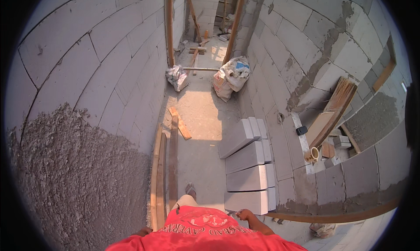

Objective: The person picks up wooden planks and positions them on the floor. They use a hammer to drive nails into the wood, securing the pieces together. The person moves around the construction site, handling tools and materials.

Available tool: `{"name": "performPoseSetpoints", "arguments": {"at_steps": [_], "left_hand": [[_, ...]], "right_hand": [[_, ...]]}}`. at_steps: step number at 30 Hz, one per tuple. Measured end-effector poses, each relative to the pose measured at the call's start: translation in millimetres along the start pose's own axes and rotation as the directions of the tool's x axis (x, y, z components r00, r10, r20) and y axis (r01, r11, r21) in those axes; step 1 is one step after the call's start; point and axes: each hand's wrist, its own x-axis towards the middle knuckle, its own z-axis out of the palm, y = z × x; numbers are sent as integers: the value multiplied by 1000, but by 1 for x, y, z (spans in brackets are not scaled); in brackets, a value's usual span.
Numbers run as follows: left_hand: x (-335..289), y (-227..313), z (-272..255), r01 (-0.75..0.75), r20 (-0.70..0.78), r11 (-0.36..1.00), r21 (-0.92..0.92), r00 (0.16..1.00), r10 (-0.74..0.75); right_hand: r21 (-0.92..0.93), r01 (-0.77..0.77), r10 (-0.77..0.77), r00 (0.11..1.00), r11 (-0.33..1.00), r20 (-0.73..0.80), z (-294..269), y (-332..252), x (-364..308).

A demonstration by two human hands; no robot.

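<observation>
The head view showed a seeming pause, the right hand [244, 214] near pale-grey rectangular masonry blocks [247, 179] rowed on the dusty grey floor [199, 157], the left hand [143, 231] well apart, both grips impossible to tell, any lift likely calling for both.

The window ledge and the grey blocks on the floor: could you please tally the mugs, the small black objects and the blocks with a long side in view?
Grey blocks, long side in view: 4
Mug: 1
Small black object: 1
Total: 6
</observation>
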Motion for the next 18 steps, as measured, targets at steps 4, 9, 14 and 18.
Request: {"name": "performPoseSetpoints", "arguments": {"at_steps": [4, 9, 14, 18], "left_hand": [[68, 267, -52, -415, 95, 908, 56, 908, 409], [29, 662, -131, -832, -67, 503, 234, 502, 862], [-54, 940, -193, -955, -99, 295, -5, 294, 951], [-28, 1052, -216, -939, -57, 340, -52, 342, 938]], "right_hand": [[-49, 47, -50, 996, 998, -71, -95, 10, 94], [623, -217, 405, 897, 752, -177, -272, -92, 171], [-62, 160, -166, 981, 985, -102, -358, -88, 315], [-78, 121, -110, 984, 990, 138, -451, -37, 439]]}}
